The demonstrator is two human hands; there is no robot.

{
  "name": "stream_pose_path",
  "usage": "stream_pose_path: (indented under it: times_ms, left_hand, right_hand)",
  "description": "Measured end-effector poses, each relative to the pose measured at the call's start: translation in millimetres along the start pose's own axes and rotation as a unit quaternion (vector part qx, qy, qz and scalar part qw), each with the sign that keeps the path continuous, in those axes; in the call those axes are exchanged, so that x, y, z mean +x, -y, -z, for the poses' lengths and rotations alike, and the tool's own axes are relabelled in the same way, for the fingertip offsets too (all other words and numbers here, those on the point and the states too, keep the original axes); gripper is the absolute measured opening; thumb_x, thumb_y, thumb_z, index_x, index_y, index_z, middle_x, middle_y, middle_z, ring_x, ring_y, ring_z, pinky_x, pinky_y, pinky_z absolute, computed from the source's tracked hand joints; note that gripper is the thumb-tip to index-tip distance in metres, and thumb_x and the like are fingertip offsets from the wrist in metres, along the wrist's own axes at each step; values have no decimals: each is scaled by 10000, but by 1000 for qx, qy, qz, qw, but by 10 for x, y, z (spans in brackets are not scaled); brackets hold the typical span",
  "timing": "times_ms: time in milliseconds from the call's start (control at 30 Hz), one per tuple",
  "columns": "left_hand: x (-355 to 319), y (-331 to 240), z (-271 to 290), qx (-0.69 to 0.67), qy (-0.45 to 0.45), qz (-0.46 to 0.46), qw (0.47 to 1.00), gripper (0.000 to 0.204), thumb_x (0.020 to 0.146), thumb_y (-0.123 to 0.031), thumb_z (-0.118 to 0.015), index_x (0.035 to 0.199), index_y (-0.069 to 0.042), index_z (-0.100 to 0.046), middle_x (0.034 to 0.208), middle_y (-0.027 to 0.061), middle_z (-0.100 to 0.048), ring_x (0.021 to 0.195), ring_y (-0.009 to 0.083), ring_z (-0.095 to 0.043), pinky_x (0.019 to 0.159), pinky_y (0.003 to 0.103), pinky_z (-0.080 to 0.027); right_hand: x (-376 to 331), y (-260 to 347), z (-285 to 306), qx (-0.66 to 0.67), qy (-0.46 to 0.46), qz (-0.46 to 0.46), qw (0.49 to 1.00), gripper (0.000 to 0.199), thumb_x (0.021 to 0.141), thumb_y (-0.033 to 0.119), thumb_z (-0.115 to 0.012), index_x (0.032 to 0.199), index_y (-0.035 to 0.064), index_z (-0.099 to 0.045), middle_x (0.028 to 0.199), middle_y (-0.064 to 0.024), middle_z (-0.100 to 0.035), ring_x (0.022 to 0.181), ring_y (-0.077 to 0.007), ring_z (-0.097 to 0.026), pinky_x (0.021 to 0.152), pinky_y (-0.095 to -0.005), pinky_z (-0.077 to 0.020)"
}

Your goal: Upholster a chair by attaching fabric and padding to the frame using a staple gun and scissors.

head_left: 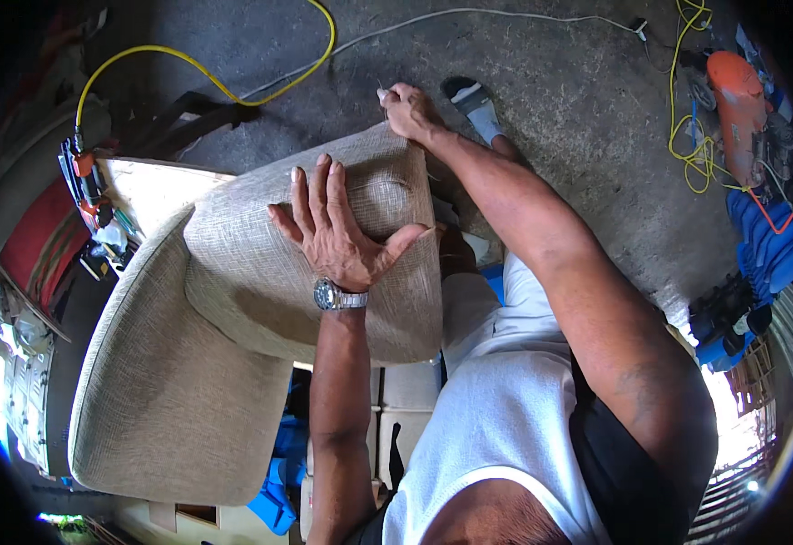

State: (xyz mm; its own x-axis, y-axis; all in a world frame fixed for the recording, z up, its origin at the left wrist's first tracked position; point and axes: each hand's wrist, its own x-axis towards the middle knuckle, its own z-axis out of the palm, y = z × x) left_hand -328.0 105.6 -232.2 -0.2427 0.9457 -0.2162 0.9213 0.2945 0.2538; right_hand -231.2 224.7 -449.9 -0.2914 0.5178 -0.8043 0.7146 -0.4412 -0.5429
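Note:
A chair upholstered in beige woven fabric lies before me, with its padded seat (260,236) toward the middle and its curved backrest (178,391) at the lower left. My left hand (337,232), a metal watch (327,293) on its wrist, rests flat on the seat fabric with fingers spread. At the seat's far right corner is my right hand (410,113), its fingers curled closed. A small pale tip shows at those fingers, with what may be a thin strand; the thing itself is too small to make out.
On a pale board at left lies an orange-and-black air tool (88,186) with a yellow hose (188,59). A grey cable (469,11) crosses the concrete floor. An orange tank (737,109) stands at the far right, near blue material (764,241). My sandalled foot (480,113) is beyond the chair.

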Motion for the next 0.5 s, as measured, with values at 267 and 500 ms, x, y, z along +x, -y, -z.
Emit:
stream_pose_path:
  times_ms: [267,500]
  left_hand:
    - [67,-353,226,-1,93,108,990,1151,589,-687,-789,1405,39,-422,1497,211,-394,1453,400,-261,1158,654,-61]
    - [220,-246,-53,-170,-3,-59,984,280,756,-179,-726,1000,-62,-652,1040,95,-680,1018,278,-638,983,424,-457]
  right_hand:
    - [-177,136,-247,-68,-16,-73,995,475,991,457,-442,1146,58,-648,1231,-238,-629,1154,-433,-592,986,-506,-467]
    - [92,-453,-106,-59,-46,21,997,389,921,411,-568,1054,72,-706,1065,-231,-687,1012,-403,-652,861,-468,-506]
